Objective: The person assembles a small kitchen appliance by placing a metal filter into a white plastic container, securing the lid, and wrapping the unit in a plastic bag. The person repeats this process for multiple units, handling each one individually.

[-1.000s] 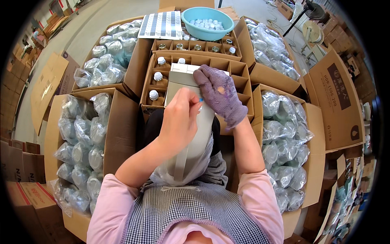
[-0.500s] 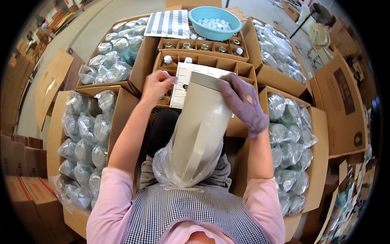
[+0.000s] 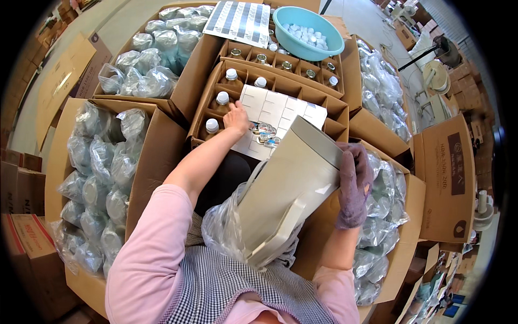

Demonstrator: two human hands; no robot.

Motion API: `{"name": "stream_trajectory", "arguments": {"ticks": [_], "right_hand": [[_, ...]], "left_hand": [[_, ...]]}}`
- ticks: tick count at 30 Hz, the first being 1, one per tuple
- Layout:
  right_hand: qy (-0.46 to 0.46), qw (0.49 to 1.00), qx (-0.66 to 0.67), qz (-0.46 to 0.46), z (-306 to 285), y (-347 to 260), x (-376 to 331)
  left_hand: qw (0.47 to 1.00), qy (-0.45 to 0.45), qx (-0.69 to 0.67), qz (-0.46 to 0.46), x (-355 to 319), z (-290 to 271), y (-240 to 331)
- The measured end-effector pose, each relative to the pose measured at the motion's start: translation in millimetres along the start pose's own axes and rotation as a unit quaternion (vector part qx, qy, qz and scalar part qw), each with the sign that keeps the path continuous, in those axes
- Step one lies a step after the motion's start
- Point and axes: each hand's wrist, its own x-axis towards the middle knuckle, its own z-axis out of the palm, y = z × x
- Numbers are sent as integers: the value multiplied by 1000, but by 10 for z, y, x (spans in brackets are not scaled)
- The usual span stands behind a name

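Left hand (image 3: 236,116) fingers curled, resting on white sheet (image 3: 280,108) in bottle box (image 3: 216,75); gloved right hand (image 3: 353,186) wrapped around tilted grey container (image 3: 286,194).

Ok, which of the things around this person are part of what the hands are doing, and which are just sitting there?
In use:
left hand on the white divider sheet
gloved right hand holding the grey carton
partitioned box of capped bottles

Lying about:
teal basin of caps
boxes of plastic-wrapped bottles
checked sheet
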Motion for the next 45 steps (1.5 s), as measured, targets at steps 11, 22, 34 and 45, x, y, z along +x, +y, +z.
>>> {"name": "stream_trajectory", "arguments": {"ticks": [11,22,34,45], "right_hand": [[85,995,48,34,430,296,357],[-26,990,102,-96,717,263,413],[-294,841,-428,149,569,2636,2162],[-264,888,-376,30,521,2338,1998]], "left_hand": [[883,77,-258,384,-2490,-1738,641],[855,147,-344,359,-1609,-1753,474],[777,2,-512,366,-877,-1583,485],[954,-35,-285,87,851,-537,-204]]}}
